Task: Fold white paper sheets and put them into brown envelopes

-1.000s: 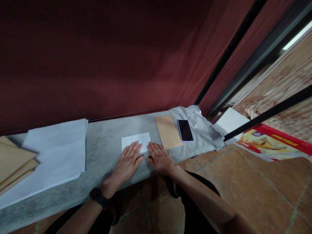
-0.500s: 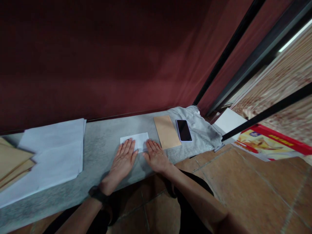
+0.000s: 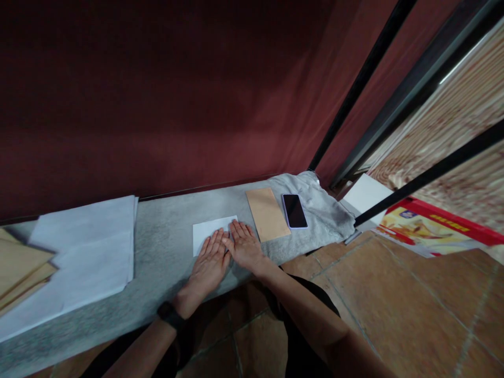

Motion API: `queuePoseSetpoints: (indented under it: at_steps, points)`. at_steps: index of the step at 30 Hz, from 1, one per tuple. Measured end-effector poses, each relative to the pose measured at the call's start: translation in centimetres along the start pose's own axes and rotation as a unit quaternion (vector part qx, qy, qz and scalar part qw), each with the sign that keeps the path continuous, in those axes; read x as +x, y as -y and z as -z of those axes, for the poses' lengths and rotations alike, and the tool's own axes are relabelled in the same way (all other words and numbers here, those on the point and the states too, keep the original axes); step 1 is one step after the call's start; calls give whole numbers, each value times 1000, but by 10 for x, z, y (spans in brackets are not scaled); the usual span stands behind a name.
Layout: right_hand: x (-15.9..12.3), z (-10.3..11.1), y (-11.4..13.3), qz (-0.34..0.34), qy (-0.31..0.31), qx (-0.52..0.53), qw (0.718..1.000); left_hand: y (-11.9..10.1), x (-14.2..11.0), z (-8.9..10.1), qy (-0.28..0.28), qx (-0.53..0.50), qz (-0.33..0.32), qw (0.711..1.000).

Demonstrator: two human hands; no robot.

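Note:
A small folded white sheet of paper lies on the grey cloth-covered bench in front of me. Flat on its lower middle rests my left hand, fingers stretched out. My right hand presses flat over the paper's right part, its thumb side touching the left hand. Between them the hands hide much of the sheet. Just right of my right hand is a tan envelope, lying flat. A phone with a dark screen and a pale purple edge lies beyond the envelope.
At the left, large white sheets are stacked, with several tan envelopes on top. Grey cloth covers the narrow bench, which runs along a dark red wall. A red and yellow box sits on the tiled floor at right, behind black bars.
My left hand has slid right across the paper until it meets my right hand. The right hand has shifted slightly up and left. The view has moved a little.

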State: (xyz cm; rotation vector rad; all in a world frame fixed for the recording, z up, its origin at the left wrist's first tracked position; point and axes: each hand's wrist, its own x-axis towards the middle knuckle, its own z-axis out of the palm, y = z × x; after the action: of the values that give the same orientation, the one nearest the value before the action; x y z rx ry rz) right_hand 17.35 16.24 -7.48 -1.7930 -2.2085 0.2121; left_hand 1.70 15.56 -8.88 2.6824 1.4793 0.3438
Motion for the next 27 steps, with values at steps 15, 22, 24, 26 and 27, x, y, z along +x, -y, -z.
queuePoseSetpoints:
  at_steps: [15, 22, 24, 26, 27]
  points:
    - [9, 1, 8, -19, -19, 13, 1000, 28, 11, 2, -17, 18, 113, 993]
    - [14, -1, 13, -2, 14, 14, 1000, 26, 15, 2, -5, 8, 95, 995]
    - [16, -3, 10, -12, 7, 7, 1000, 28, 17, 4, -9, 9, 103, 995]
    - [17, -6, 8, -22, -3, 2, 1000, 30, 19, 5, -16, 11, 113, 993]
    - [17, -7, 7, -25, -8, 0, 1000, 32, 20, 6, -18, 12, 119, 993]
